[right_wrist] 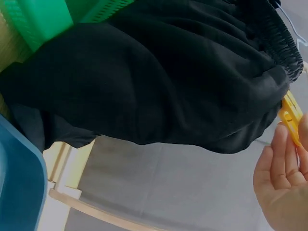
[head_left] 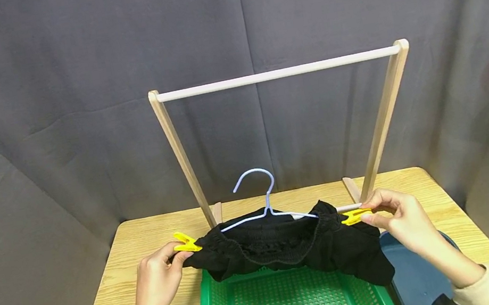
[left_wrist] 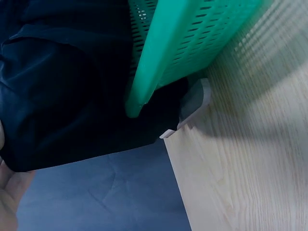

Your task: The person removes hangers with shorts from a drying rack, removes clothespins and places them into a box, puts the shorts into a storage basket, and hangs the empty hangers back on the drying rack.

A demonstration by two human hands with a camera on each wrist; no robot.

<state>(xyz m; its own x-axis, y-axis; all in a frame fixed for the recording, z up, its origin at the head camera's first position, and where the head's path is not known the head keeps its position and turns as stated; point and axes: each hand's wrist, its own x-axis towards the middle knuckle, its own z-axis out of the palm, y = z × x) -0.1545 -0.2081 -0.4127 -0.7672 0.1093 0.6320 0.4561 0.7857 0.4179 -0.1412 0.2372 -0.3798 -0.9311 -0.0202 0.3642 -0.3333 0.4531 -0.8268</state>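
Black elastic-waisted shorts (head_left: 285, 253) hang from a pale lavender hanger (head_left: 268, 200), whose hook points up. A yellow clothespin (head_left: 185, 242) sits at the left end of the waistband. Just beside it, my left hand (head_left: 156, 278) pinches the dark fabric; in the left wrist view only a few of that hand's fingers (left_wrist: 14, 185) show at the cloth's corner. At the waistband's other end, my right hand (head_left: 401, 220) pinches a second yellow clothespin (head_left: 354, 216) between thumb and fingertips. The right wrist view shows this clothespin (right_wrist: 290, 114) biting the waistband's edge.
Below the shorts stands a green perforated basket (head_left: 289, 301). Partly under my right arm is a blue tub (head_left: 415, 275). Behind rises a wooden rack with a white rail (head_left: 275, 74). All stand on a wood-grain table (head_left: 142, 239) before grey curtains.
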